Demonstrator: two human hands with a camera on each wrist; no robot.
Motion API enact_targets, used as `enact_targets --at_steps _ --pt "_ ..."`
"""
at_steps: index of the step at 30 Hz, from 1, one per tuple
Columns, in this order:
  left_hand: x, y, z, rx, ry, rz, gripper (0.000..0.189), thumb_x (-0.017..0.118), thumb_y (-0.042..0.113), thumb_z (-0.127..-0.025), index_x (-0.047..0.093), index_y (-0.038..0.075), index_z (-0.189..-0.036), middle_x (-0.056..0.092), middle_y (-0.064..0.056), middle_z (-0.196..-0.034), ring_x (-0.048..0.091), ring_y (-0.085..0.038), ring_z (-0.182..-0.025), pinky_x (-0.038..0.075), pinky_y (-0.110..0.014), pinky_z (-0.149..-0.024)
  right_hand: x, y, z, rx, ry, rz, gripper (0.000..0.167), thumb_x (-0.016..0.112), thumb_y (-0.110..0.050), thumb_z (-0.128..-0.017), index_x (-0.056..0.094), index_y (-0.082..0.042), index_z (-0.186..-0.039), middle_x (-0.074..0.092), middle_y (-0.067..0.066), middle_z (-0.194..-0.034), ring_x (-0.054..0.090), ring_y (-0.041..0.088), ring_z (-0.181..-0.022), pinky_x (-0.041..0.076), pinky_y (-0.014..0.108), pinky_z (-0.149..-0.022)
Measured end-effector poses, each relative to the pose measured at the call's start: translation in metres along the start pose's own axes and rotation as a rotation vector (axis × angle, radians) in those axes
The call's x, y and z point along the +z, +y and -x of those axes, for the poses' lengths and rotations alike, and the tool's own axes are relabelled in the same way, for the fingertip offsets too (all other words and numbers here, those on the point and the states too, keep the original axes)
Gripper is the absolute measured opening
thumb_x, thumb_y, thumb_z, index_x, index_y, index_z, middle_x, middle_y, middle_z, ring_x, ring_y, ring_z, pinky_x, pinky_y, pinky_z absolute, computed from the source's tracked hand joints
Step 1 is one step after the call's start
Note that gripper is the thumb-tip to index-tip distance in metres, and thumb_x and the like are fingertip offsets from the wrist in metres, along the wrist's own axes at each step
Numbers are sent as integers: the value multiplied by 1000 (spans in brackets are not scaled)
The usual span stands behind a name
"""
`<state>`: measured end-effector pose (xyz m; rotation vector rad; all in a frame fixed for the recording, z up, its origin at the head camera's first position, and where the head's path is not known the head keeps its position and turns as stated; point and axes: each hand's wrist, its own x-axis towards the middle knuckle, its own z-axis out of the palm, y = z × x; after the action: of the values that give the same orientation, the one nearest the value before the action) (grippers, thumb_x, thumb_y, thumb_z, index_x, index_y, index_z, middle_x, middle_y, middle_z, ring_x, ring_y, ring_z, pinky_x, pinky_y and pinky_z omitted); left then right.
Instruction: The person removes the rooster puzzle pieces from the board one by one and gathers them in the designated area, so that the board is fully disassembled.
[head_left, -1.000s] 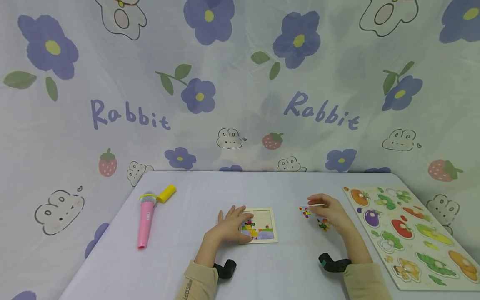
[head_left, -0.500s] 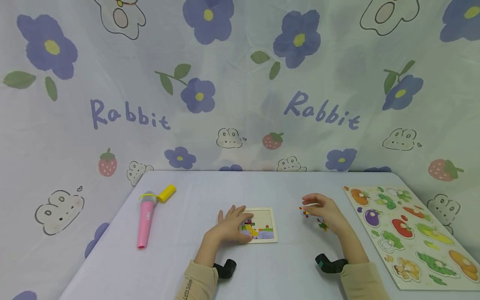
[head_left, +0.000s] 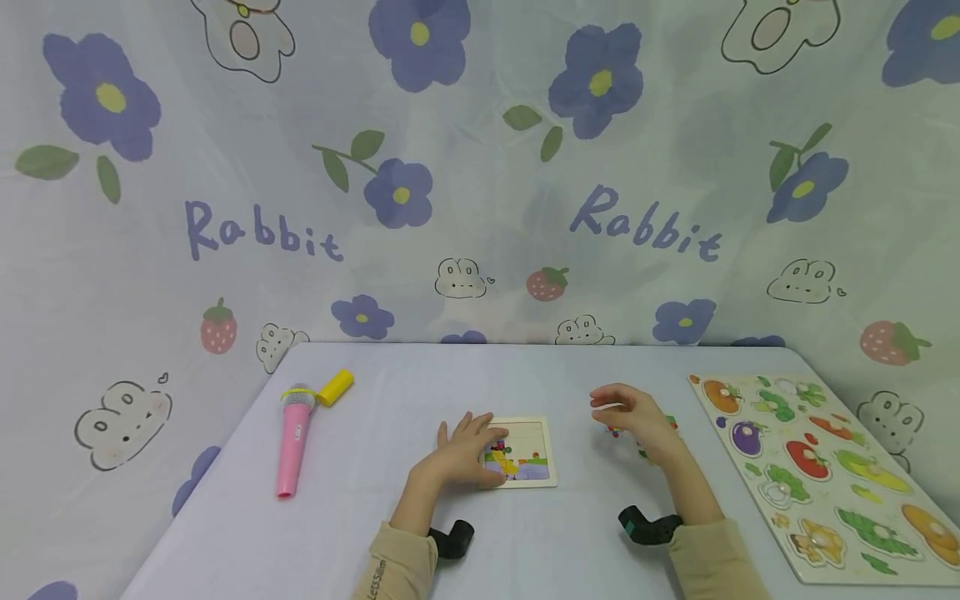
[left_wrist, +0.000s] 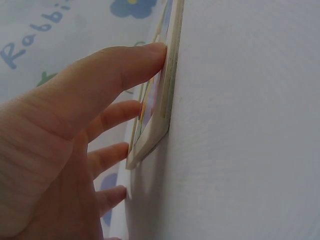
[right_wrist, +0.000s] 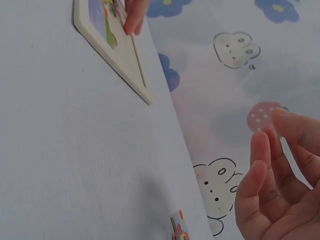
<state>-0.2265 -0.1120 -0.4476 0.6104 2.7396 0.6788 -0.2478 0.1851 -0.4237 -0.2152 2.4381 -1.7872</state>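
Observation:
My left hand rests on the left side of a small wooden jigsaw tray with its fingers spread. In the left wrist view its thumb presses the tray rim, and other fingertips touch the tray's side. The tray holds a partly assembled picture along its lower part. My right hand hovers right of the tray, fingers loosely bent, with nothing visible between thumb and fingertips. Loose jigsaw pieces lie around and beneath it, partly hidden; one piece shows at the bottom of the right wrist view.
A pink toy microphone lies at the left, with a yellow cylinder near its head. A large vegetable knob-puzzle board takes up the right side. Behind the white table hangs a rabbit-and-flower patterned cloth.
My right hand has moved left toward the tray, passing over the loose pieces. A piece to its right has come into view. The left hand and tray have stayed in place.

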Motion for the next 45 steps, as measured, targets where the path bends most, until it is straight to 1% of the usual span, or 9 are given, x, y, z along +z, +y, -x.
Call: enact_targets --at_steps 5,11,17,18,25,29,33,38,45 --pt "0 0 0 4 5 0 65 74 32 -74 49 19 -133 26 -10 -150 11 -39 -139 -2 -67 -102 13 -2 -5 1 -8 2 36 67 -8 -82 56 4 -115 61 16 -109 60 14 -87 49 32 -70" --pt "0 0 1 4 6 3 65 74 32 -74 49 19 -133 26 -10 -150 11 -39 -139 -2 -67 -102 30 -11 -5 -1 -47 -8 33 65 -3 -83 56 6 -113 61 16 -106 61 19 -89 50 31 -76" --pt "1 0 0 2 9 0 66 74 33 -74 49 18 -133 27 -10 -149 12 -39 -139 -2 -67 -102 45 -13 -5 -9 -84 -37 32 67 -4 -81 58 5 -111 61 16 -104 60 21 -89 50 34 -76" --pt "1 0 0 0 9 -2 66 73 33 -74 48 18 -133 27 -10 -149 12 -39 -139 -2 -67 -102 47 -10 -7 -9 -88 -38 33 68 -5 -81 58 4 -111 61 15 -104 60 20 -89 50 34 -76" --pt "1 0 -1 -17 5 3 75 74 35 -74 41 16 -139 26 -10 -150 12 -39 -139 -2 -68 -102 61 -10 -10 -4 -128 -13 31 67 -6 -81 60 4 -109 62 12 -103 60 20 -89 50 33 -76" --pt "0 0 -1 -22 7 16 80 74 35 -73 37 17 -141 24 -12 -150 12 -38 -139 -2 -67 -103 69 -10 -11 -19 -165 -2 29 66 -5 -82 60 4 -108 63 14 -103 59 20 -89 50 30 -75" --pt "-1 1 0 -35 16 20 83 75 36 -72 34 16 -142 24 -14 -150 13 -39 -139 -2 -69 -101 78 -9 -12 -45 -195 27 26 66 -6 -82 61 2 -107 63 14 -102 59 20 -88 48 29 -74" --pt "-1 2 2 -78 29 -14 89 75 42 -71 32 14 -144 24 -16 -149 12 -42 -138 -2 -72 -98 90 -7 -15 -53 -215 79 22 68 -6 -81 63 -1 -102 64 10 -97 57 18 -82 50 29 -70" --pt "1 1 3 -103 36 -13 96 76 44 -69 29 6 -144 22 -18 -150 10 -42 -138 -3 -72 -98 109 -6 -16 -89 -234 279 18 69 -4 -78 67 -6 -96 64 2 -89 58 14 -78 50 28 -68"
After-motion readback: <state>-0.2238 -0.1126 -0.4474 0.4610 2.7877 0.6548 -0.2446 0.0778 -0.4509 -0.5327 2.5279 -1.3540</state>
